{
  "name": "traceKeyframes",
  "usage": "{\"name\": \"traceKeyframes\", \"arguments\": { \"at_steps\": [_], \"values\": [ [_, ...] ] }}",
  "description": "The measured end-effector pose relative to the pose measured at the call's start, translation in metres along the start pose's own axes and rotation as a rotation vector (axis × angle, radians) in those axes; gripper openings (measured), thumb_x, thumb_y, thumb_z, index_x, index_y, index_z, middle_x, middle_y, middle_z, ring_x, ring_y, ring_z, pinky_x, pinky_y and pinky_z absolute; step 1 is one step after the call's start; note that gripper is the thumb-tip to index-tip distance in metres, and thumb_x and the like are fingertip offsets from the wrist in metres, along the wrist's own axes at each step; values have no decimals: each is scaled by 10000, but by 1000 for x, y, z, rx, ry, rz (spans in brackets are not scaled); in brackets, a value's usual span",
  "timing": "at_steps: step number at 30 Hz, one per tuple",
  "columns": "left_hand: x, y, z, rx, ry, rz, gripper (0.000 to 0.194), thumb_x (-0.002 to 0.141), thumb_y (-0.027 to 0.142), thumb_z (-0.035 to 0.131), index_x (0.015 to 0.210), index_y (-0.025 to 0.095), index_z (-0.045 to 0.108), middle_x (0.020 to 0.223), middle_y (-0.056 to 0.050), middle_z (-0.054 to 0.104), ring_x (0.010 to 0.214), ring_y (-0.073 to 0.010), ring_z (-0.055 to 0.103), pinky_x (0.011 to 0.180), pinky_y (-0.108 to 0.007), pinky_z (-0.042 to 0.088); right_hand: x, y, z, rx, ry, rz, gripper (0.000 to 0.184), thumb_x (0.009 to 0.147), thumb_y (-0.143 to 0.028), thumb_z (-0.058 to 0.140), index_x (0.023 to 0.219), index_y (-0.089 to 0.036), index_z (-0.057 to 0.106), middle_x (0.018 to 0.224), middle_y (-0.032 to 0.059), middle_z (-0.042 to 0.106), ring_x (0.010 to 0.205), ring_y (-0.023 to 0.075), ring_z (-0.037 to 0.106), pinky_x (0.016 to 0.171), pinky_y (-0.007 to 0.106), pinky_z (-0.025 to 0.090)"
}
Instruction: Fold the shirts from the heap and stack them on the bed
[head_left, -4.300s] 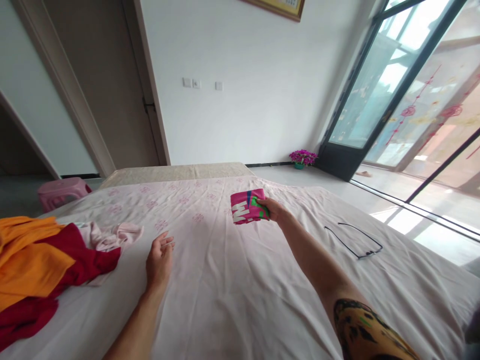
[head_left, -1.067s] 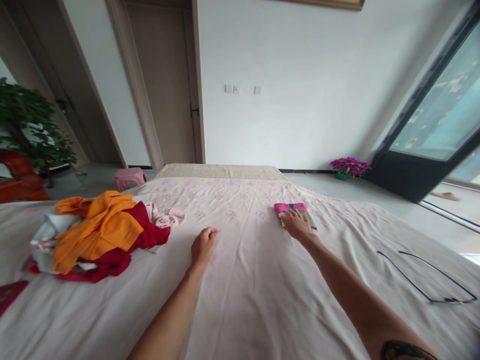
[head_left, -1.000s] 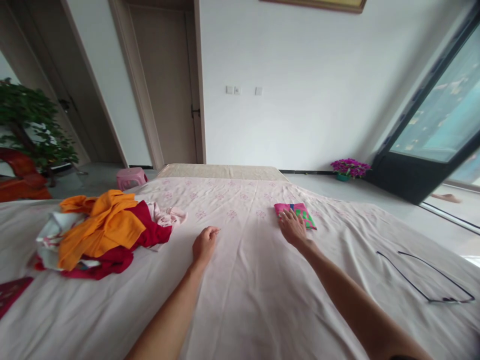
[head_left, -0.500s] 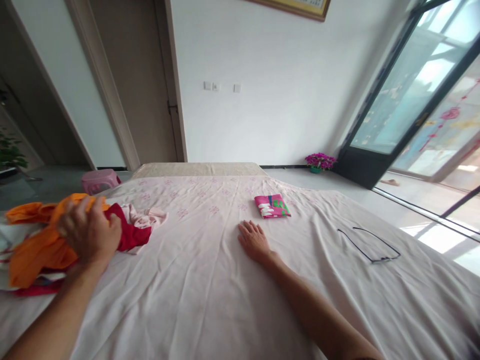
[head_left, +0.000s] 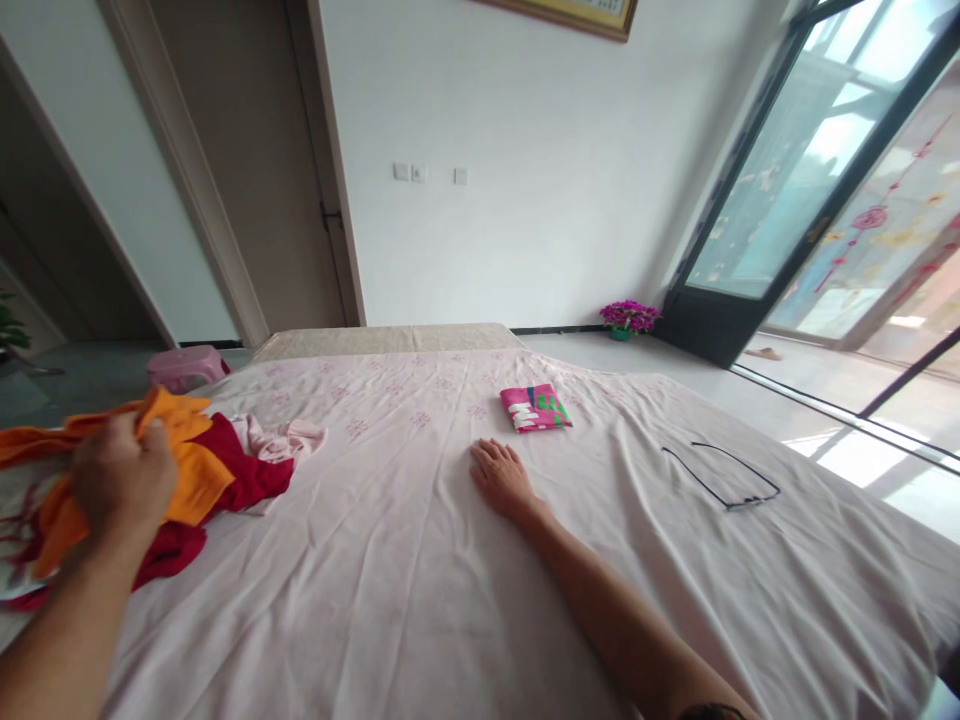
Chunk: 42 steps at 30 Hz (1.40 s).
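Observation:
On the left, my left hand grips an orange garment, its cloth bunched up between thumb and fingers. The garment lies over a heap that includes a dark red garment and a pale pink cloth. My right hand rests palm down on the light pink sheet, fingers stretched out and holding nothing. Just beyond its fingertips sits a folded bright pink cloth with white and green print.
Dark-framed glasses lie on the sheet at the right. A pink plastic stool stands on the floor past the left edge. Purple flowers sit by the wall near the glass door.
My left hand has closed on the orange garment and drawn it up a little, moving left. More dark red cloth shows below. My right hand stays flat; the whole view shifts slightly.

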<state>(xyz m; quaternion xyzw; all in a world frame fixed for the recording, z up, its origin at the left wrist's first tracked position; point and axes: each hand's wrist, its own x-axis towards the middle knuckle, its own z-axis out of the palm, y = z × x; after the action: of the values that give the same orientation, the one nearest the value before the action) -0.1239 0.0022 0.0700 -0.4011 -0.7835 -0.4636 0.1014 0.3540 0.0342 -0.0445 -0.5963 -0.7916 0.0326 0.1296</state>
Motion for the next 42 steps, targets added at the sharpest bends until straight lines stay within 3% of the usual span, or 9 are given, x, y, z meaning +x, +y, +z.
{"name": "traceKeyframes", "arguments": {
  "at_steps": [3, 8, 9, 13, 17, 20, 27, 31, 42],
  "values": [
    [-57, 51, 7, -128, -222, 259, 411, 920, 485, 350, 1130, 208, 569, 957, -39, 677, 998, -273, 650, 958, -464, 499, 1, 1, 1, 5, 5, -5, 482, 988, -413, 383, 1434, -261, 487, 1533, 50, 421, 1444, 228, 291, 1188, 406, 163],
    [-159, 104, 23, -353, -983, 664, 353, 931, 435, 435, 1159, 260, 640, 1134, -38, 708, 1091, -213, 641, 975, -292, 485, 1, 5, 4, 17, 23, -16, 462, 993, -397, 376, 1406, -250, 522, 1510, 44, 457, 1426, 221, 329, 1189, 387, 180],
    [-173, 105, 27, -370, -1044, 711, 339, 939, 419, 444, 1163, 269, 649, 1153, -34, 707, 1104, -204, 640, 984, -285, 479, 1, 5, 4, 22, 28, -19, 459, 992, -394, 379, 1401, -248, 529, 1506, 45, 463, 1423, 220, 337, 1189, 385, 185],
    [-192, 86, 49, -444, -856, 720, 302, 970, 342, 417, 1106, 255, 673, 1094, -43, 721, 1058, -190, 660, 959, -320, 497, 0, 7, 3, 42, 40, -34, 447, 987, -365, 397, 1387, -231, 544, 1489, 58, 482, 1409, 221, 363, 1180, 385, 216],
    [-174, 48, 72, -362, -477, 586, 298, 964, 290, 394, 1118, 222, 640, 1135, -76, 702, 1080, -212, 645, 976, -366, 484, -1, 7, 3, 60, 56, -47, 430, 987, -336, 399, 1365, -217, 566, 1469, 66, 505, 1395, 226, 390, 1172, 389, 241],
    [-160, 22, 83, -126, -319, 524, 352, 933, 321, 449, 1216, 165, 588, 1228, -141, 657, 1146, -271, 605, 997, -411, 456, -2, 7, 4, 68, 69, -63, 425, 990, -326, 396, 1363, -222, 571, 1463, 65, 512, 1391, 226, 398, 1171, 387, 246],
    [-158, 6, 89, 237, -431, 507, 287, 938, 366, 411, 904, 186, 631, 865, -108, 697, 845, -270, 650, 795, -380, 474, -1, 9, 8, 76, 92, -90, 410, 987, -313, 409, 1353, -240, 581, 1446, 64, 529, 1384, 227, 411, 1166, 398, 267],
    [-163, 13, 86, -4, -356, 464, 332, 955, 415, 374, 948, 187, 614, 872, -109, 701, 865, -258, 657, 799, -349, 483, -1, 11, 9, 87, 105, -102, 401, 985, -317, 427, 1342, -234, 590, 1436, 65, 540, 1374, 240, 427, 1162, 415, 281],
    [-189, 33, 73, -423, -564, 427, 303, 945, 419, 409, 954, 199, 617, 758, -39, 701, 686, -181, 671, 636, -255, 478, -11, -4, -6, 387, 167, -293, 325, 977, -267, 434, 1221, -237, 647, 1170, 67, 691, 1039, 196, 648, 927, 332, 479]
  ]
}}
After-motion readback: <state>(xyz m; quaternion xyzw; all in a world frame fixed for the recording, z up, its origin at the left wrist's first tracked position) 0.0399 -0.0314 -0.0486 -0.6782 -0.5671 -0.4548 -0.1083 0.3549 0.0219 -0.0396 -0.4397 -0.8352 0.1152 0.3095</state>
